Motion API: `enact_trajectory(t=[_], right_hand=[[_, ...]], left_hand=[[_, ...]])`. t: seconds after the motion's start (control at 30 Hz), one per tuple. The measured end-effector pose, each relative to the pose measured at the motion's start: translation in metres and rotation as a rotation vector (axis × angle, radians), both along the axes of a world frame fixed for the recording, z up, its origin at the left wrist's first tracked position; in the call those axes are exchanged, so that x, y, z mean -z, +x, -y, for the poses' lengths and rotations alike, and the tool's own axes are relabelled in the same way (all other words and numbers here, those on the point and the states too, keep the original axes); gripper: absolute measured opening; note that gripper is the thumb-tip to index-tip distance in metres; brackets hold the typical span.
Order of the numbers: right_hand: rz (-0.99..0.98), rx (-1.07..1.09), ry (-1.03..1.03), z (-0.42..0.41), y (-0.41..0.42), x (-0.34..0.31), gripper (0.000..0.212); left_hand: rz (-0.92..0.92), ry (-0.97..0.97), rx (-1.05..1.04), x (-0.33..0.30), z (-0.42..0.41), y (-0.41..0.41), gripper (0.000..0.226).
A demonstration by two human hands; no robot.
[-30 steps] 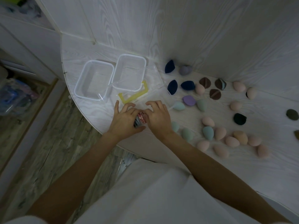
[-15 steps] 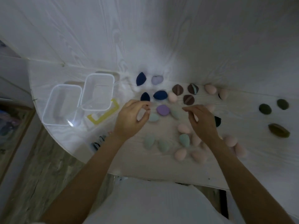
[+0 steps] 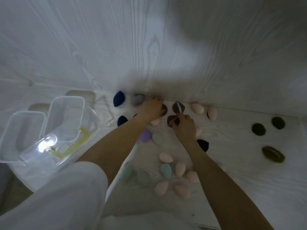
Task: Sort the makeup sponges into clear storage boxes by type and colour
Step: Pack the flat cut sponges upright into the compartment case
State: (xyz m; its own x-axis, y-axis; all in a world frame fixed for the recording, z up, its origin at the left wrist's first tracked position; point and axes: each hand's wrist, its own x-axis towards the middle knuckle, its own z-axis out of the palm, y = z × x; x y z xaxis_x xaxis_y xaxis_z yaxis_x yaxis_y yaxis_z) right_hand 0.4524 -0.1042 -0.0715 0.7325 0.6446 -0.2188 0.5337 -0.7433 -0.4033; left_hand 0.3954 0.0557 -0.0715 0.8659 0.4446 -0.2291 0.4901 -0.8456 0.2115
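Two clear storage boxes [image 3: 25, 130] stand at the table's left edge, nothing visible inside them, a transparent lid [image 3: 41, 146] and a yellow-rimmed lid [image 3: 73, 145] lying against their near side. To their right, navy sponges [image 3: 119, 100] sit near the wall, with a grey sponge [image 3: 138, 99] just beside the person's left hand [image 3: 152, 109]. That hand is curled down over a brown sponge [image 3: 164, 110] and appears to grip it, though the fingers hide the contact. The right hand [image 3: 183, 124] pinches a second brown sponge [image 3: 172, 120] below a brown sponge with a pale blue stripe [image 3: 178, 107]. Pink sponges [image 3: 197, 108], mint ones [image 3: 166, 170] and a purple one [image 3: 145, 135] lie scattered under and around both forearms; dark olive sponges [image 3: 258, 129] rest well apart at the far right.

The risk appears to lie in the reach: both arms cross the loose pile, so drawing back towards the boxes could sweep light sponges together or off the near edge. In this dim light, brown, black and olive may be confused, and the striped piece could be misfiled with the plain browns. The leaning lids partly block the boxes and may be knocked.
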Motion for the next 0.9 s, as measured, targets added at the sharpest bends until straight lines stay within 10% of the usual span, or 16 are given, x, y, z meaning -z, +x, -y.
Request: enact_trajectory(t=[0.17,0.47,0.9], right_hand=[[0.066,0.044,-0.11,-0.007,0.001,0.007,0.036],[0.086,0.075,0.344,0.006,-0.028,-0.038,0.015],[-0.205,-0.179,0.531,0.023,-0.168,-0.075,0.021]], left_hand=[[0.012,0.032,-0.068,0.012,-0.002,0.009,0.031],[0.492,-0.329,-0.108,-0.044,0.004,-0.031,0.023],[0.695,0.005,-0.101,-0.065,0.041,-0.299,0.017]])
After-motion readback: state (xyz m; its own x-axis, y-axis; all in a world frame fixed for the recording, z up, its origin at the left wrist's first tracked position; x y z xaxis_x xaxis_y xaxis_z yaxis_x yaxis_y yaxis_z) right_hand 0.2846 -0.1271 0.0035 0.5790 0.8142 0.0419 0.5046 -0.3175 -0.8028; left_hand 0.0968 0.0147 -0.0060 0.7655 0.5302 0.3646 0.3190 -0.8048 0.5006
